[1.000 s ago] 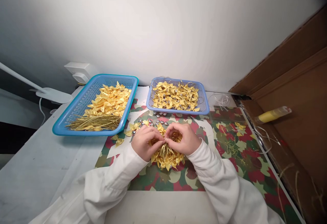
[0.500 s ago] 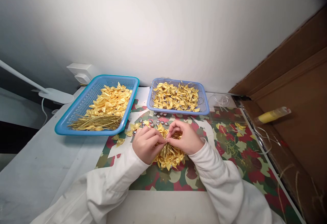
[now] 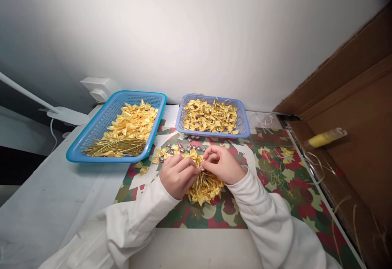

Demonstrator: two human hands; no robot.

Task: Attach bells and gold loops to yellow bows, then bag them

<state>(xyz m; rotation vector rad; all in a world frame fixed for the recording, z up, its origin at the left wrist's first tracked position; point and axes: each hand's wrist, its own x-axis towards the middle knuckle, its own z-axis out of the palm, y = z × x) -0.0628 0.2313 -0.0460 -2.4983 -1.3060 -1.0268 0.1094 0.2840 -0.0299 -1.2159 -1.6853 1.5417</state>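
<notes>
Over a heap of yellow satin bows, my hands almost meet at the fingertips. Gold cords fan out from just below that spot across the heap. My left hand is closed in a pinch where the cords converge. My right hand is curled with thumb and forefinger drawn together beside it; what lies in that pinch is too small to make out. Just beyond the hands lie several small silver bells. Loose yellow bows rest to the left.
At the back left stands a blue basket with yellow bows and a bundle of gold cords. A smaller basket behind my hands holds bows with cords and bells. Cord scraps litter the patterned mat. A cardboard wall borders the right.
My right fingertips have lifted and parted slightly from my left ones. The heap shows a little more to the right, and my left hand has barely shifted.
</notes>
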